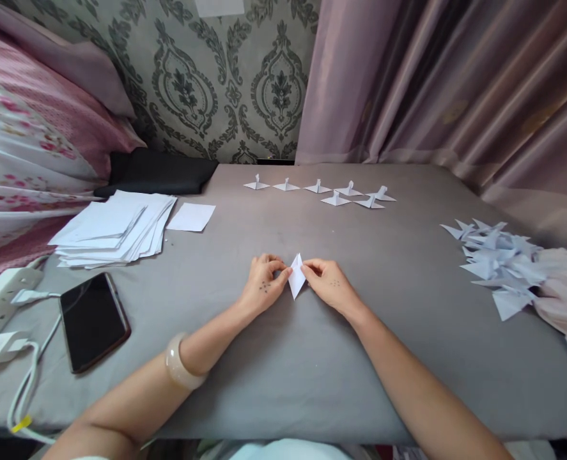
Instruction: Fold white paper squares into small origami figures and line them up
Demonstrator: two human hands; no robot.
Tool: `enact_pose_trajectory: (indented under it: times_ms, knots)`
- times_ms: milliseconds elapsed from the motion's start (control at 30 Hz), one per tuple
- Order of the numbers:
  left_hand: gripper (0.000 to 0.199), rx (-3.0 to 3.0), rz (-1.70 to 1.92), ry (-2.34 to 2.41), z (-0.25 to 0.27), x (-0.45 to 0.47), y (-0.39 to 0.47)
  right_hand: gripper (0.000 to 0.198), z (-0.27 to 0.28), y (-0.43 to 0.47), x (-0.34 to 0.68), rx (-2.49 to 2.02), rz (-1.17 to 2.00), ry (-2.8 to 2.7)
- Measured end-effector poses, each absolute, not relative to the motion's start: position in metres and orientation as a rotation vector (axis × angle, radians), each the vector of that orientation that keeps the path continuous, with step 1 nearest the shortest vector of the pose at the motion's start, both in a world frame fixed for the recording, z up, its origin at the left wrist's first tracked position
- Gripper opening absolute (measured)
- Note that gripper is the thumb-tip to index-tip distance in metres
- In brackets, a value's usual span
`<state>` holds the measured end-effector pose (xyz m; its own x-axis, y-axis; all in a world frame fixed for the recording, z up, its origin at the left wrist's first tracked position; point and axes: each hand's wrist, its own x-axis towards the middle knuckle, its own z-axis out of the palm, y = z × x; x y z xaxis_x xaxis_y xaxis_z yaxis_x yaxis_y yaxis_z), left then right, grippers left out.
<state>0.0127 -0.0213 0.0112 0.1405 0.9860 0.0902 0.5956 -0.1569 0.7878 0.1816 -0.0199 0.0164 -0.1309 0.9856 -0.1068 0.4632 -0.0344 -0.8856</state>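
Note:
Between my two hands is a small white folded paper (296,280), shaped like a narrow diamond with its lower point toward me. My left hand (265,282) pinches its left edge between thumb and fingers. On the other side, my right hand (330,281) grips the right edge in the same kind of pinch. A slit or split tip shows at the paper's top. The fingertips behind the paper are partly hidden.
Several folded paper cranes (318,186) stand in rows at the back. A heap of folded papers (498,255) lies right. At left are a paper stack (115,230), a single sheet (192,217), a phone (94,322), a power strip (5,297) and a black folded item (158,171).

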Motion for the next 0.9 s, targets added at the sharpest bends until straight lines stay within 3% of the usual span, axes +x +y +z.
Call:
enact_pose_trajectory:
  times_ms: [433, 667, 900]
  knots:
    - [0.009, 2.171, 0.790, 1.470, 0.001, 0.009, -0.014, 0.015, 0.006, -0.022, 0.177, -1.623, 0.562, -1.928]
    - [0.031, 2.400, 0.668, 1.137, 0.008, -0.002, -0.015, 0.028, 0.023, -0.024, 0.198, -1.397, 0.777, -2.210]
    - [0.018, 2.325, 0.667, 1.087, 0.014, -0.009, -0.013, 0.018, 0.029, -0.023, 0.205, -1.415, 0.920, -2.206]
